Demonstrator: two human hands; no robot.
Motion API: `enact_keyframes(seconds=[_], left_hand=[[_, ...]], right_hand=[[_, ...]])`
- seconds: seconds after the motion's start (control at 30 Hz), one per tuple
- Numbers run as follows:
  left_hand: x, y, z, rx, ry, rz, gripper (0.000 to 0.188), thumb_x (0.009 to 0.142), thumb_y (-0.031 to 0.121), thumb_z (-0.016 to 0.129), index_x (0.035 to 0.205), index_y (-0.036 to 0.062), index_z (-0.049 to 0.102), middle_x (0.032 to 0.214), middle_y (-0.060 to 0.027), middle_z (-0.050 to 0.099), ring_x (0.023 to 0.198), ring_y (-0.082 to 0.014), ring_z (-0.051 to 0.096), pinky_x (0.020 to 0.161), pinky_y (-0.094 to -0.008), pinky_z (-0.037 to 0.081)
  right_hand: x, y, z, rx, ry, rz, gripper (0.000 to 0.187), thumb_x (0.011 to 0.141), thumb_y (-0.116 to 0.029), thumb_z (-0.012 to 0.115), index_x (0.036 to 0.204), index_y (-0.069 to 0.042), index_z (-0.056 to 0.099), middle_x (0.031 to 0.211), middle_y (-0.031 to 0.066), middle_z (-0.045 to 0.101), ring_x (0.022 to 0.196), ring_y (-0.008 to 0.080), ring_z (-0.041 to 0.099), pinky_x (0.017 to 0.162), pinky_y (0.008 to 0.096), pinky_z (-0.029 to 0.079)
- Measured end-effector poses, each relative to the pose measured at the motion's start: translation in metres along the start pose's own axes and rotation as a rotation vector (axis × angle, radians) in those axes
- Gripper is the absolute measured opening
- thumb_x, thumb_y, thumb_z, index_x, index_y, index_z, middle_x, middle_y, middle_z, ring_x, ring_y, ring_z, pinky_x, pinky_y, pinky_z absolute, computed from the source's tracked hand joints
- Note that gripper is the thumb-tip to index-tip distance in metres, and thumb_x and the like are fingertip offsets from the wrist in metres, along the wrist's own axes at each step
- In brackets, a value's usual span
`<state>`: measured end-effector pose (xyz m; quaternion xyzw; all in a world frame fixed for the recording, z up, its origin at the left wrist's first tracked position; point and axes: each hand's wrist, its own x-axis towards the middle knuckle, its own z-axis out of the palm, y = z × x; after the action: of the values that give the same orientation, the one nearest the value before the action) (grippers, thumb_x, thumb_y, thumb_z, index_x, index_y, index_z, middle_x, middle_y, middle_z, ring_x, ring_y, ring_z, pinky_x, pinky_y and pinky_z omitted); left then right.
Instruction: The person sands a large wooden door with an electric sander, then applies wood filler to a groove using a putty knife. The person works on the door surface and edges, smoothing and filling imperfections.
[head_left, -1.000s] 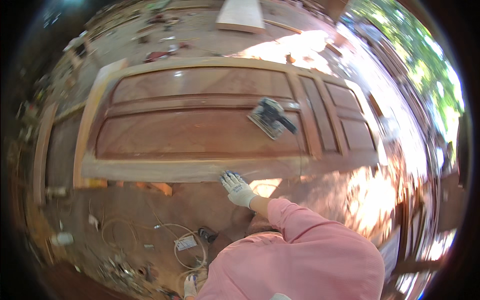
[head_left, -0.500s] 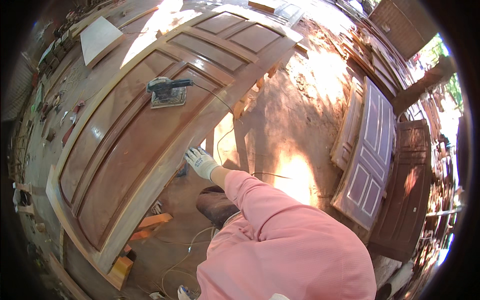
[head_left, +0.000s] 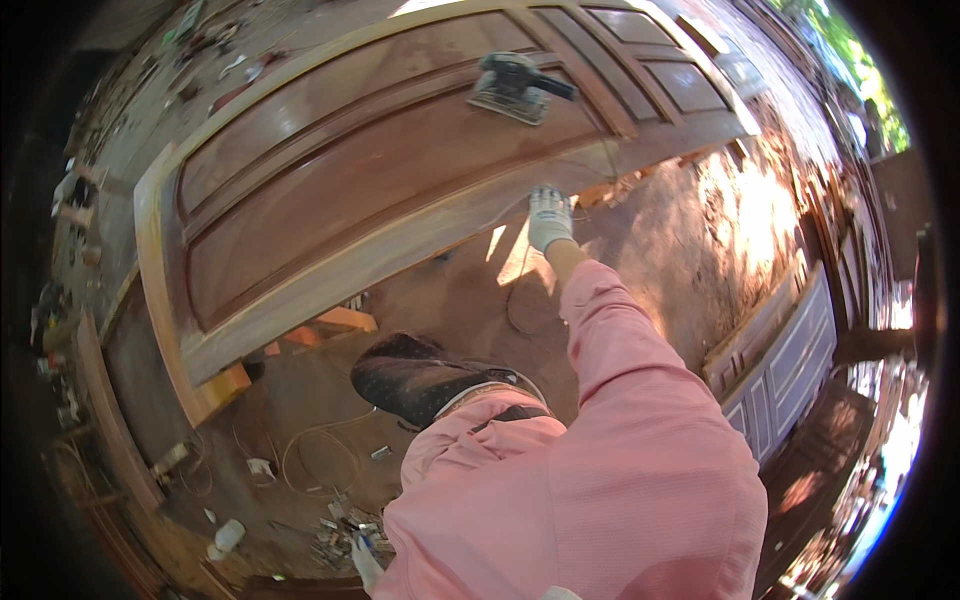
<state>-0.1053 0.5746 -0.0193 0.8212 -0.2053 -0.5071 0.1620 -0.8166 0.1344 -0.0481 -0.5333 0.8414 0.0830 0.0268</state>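
My right hand (head_left: pixel 551 217), in a white work glove, lies on the near long edge of a large brown panelled wooden door. Its fingers are stretched over the edge, and a thin cord passes close by. The door (head_left: pixel 400 190) lies flat on supports. On its panels rests a sander (head_left: pixel 520 88) with a dark handle, beyond my right hand and untouched. My left hand (head_left: pixel 366 568), also gloved, is low beside my pink shirt, near a heap of small scraps (head_left: pixel 340 530). Its fingers are too small and partly hidden to read.
Orange-brown wooden blocks (head_left: pixel 345 319) stand under the door. A loose cable (head_left: pixel 315 435) coils on the floor, near a white container (head_left: pixel 228 538). A long plank (head_left: pixel 115 410) lies at left. More doors (head_left: pixel 785 365) lean at the right.
The view has swung, so the door and sander appear higher and farther right. My right hand is farther along the door's near edge. More of the scrap heap by my left hand shows.
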Motion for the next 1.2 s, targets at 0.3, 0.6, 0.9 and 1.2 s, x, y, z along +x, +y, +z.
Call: enact_keyframes(seconds=[0.3,0.6,0.9,1.2], left_hand=[[-0.035,-0.037,0.007,0.049,-0.004,-0.197,0.047,0.11,0.03,0.047,0.14,-0.0042,0.057,0.135,-0.0199,0.065,0.123,-0.0293,0.061,0.106,-0.0384,0.044],[0.022,0.068,-0.09,-0.264,0.47,0.066,0.042,0.11,0.031,0.05,0.139,0.0019,0.059,0.127,-0.0086,0.067,0.112,-0.0201,0.061,0.096,-0.0322,0.045],[-0.026,0.001,0.058,-0.775,0.638,-0.422,0.036,0.11,0.035,0.05,0.129,0.0081,0.065,0.112,0.0011,0.068,0.083,-0.0124,0.057,0.072,-0.0282,0.045],[0.11,0.012,-0.055,-0.604,0.416,-0.361,0.039,0.109,0.037,0.053,0.124,0.0048,0.067,0.113,-0.0031,0.069,0.089,-0.0157,0.059,0.08,-0.0315,0.048]], right_hand=[[-0.143,-0.199,-0.019,0.147,-0.264,-0.843,0.067,0.093,-0.021,0.055,0.153,0.001,0.04,0.159,0.0226,0.041,0.148,0.0423,0.038,0.127,0.0559,0.021],[-0.116,-0.471,-0.044,0.302,-0.197,-1.186,0.085,0.098,-0.052,0.058,0.162,-0.003,0.03,0.17,0.021,0.023,0.159,0.0404,0.014,0.13,0.055,0.008],[-0.125,-0.56,-0.043,0.172,-0.215,-0.959,0.1,0.098,-0.064,0.054,0.164,0.003,0.02,0.165,0.0412,0.011,0.155,0.0559,0.007,0.124,0.0667,0.003],[-0.135,-0.572,-0.054,0.155,-0.339,-0.748,0.111,0.09,-0.066,0.064,0.167,-0.004,0.014,0.166,0.0403,0.006,0.156,0.0545,0.002,0.126,0.0628,0.003]])
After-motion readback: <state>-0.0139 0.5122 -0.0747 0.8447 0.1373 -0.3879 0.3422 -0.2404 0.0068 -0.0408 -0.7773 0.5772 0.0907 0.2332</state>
